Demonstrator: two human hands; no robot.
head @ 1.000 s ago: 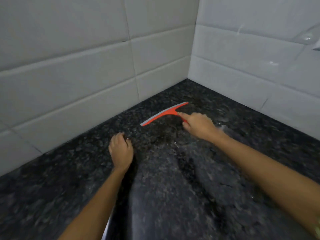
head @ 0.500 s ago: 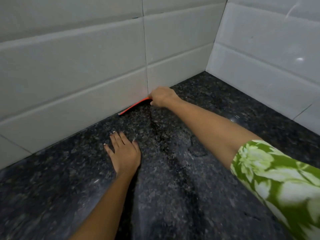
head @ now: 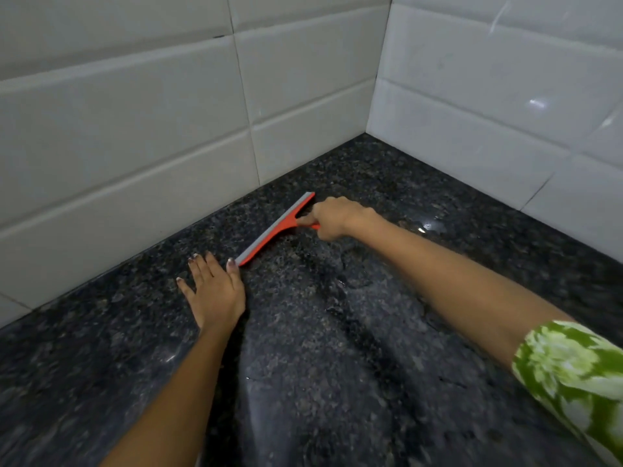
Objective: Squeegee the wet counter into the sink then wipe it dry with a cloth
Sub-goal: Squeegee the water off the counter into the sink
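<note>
An orange squeegee (head: 274,229) with a grey rubber blade lies edge-down on the wet black speckled counter (head: 337,332), a short way out from the left tiled wall. My right hand (head: 332,217) is closed around its handle, arm stretched across from the right. My left hand (head: 214,288) rests flat on the counter with fingers spread, its fingertips just beside the blade's near end. Streaks and patches of water shine on the stone in front of the blade. No sink and no cloth are in view.
White tiled walls (head: 135,136) meet in a corner (head: 374,129) at the back of the counter. A green-and-white patterned sleeve (head: 573,372) covers my right upper arm. Wet glints (head: 424,227) lie toward the right wall.
The squeegee has come away from the foot of the left wall toward me, dragged by my right hand. My left hand stays flat in about the same spot.
</note>
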